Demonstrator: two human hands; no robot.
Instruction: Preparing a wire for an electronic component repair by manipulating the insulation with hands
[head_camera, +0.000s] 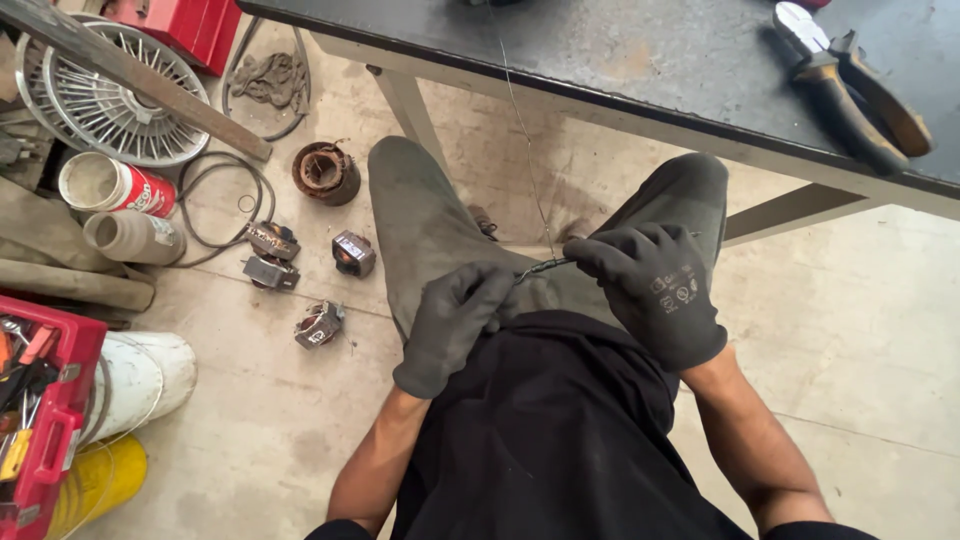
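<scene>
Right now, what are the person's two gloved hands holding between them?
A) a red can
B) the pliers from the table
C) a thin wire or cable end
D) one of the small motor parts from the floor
C: the left hand and right hand pinch a thin dark wire over the lap, while the pliers lie untouched on the table.
</scene>
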